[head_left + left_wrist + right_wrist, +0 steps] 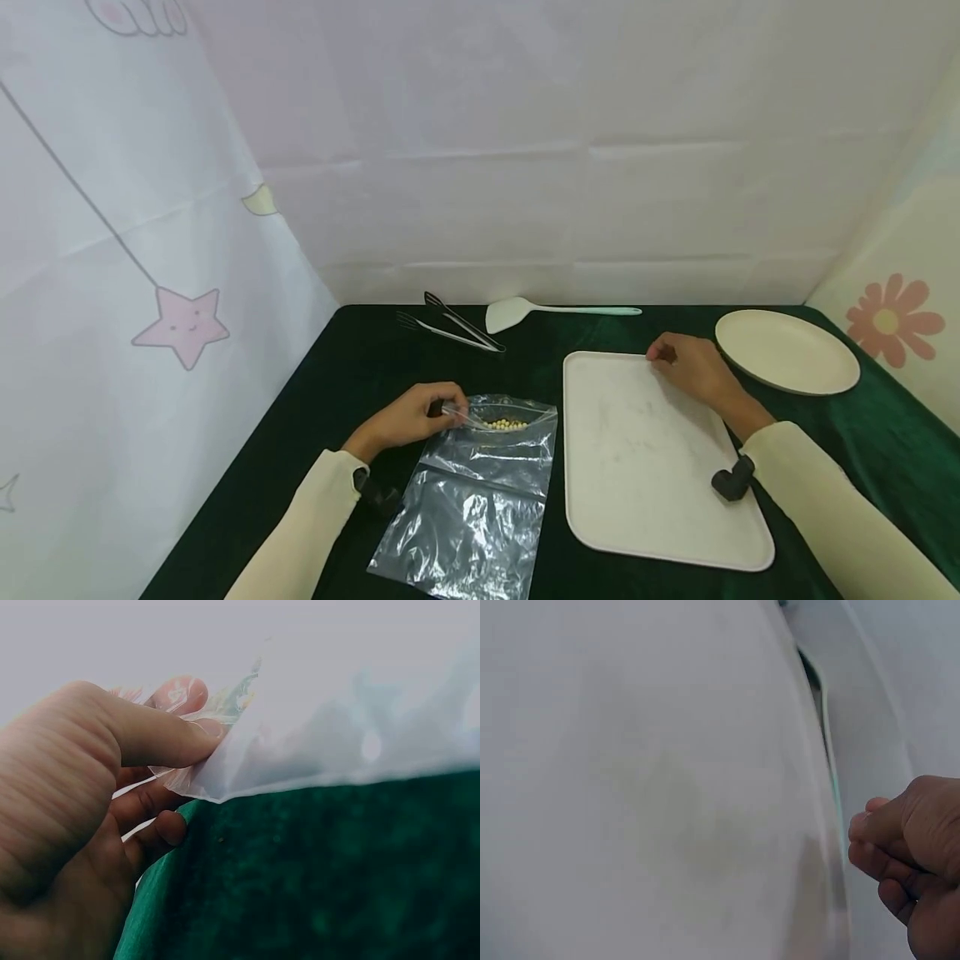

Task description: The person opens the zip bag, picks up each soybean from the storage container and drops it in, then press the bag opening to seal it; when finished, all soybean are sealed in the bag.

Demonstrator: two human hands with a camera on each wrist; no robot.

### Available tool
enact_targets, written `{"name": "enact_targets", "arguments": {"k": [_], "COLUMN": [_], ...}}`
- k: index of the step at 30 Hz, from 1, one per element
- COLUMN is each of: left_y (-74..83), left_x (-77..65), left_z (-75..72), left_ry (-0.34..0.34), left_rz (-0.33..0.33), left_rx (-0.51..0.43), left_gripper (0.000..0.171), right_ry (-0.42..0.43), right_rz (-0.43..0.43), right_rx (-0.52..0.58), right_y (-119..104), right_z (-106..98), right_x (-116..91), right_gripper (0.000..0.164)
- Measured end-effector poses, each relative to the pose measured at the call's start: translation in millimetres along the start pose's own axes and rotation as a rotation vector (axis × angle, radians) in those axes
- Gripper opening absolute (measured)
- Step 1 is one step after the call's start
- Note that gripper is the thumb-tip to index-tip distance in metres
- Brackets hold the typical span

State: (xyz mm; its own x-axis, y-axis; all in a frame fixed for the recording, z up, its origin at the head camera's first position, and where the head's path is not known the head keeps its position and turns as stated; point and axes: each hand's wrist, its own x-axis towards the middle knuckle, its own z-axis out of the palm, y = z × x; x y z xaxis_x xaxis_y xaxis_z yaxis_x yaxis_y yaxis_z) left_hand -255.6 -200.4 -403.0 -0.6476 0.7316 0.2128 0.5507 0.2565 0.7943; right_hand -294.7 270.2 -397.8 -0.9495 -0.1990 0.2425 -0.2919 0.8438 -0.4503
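In the head view, a clear zip bag (480, 517) lies on the dark green cloth, its mouth toward the far side. Small round yellow beans (507, 424) show near that mouth. My left hand (408, 414) pinches the mouth's left corner between thumb and fingers, and the left wrist view shows the plastic (300, 742) caught there. To the right lies a white rectangular tray (645, 467). Over its far edge is my right hand (696, 367), fingers curled and thumb against the fingertips. The right wrist view shows nothing in those fingers and a narrow gap to the tray edge (829, 862).
Black-tipped metal tongs (457, 325) lie at the back left. Beside them is a white spatula (517, 312) with a pale green handle. An oval cream plate (787, 350) stands at the back right. Printed curtains (525, 150) rise behind and on both sides of the table.
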Motion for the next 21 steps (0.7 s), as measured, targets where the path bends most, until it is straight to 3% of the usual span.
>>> {"name": "enact_targets", "arguments": {"k": [10, 21], "left_y": [1.9, 6.6], "left_x": [0.0, -1.4], "left_z": [-0.4, -0.1], "left_ry": [0.005, 0.001], "left_rz": [0.017, -0.005], "left_rx": [0.019, 0.035], "left_gripper": [0.013, 0.013], "right_ry": [0.016, -0.094], "right_rz": [-0.105, -0.269], "right_rx": [0.242, 0.415], "right_y": [-69.0, -133.7], "right_z": [-4.6, 26.0], "right_x": [2.6, -11.7], "right_gripper": [0.014, 0.009]}}
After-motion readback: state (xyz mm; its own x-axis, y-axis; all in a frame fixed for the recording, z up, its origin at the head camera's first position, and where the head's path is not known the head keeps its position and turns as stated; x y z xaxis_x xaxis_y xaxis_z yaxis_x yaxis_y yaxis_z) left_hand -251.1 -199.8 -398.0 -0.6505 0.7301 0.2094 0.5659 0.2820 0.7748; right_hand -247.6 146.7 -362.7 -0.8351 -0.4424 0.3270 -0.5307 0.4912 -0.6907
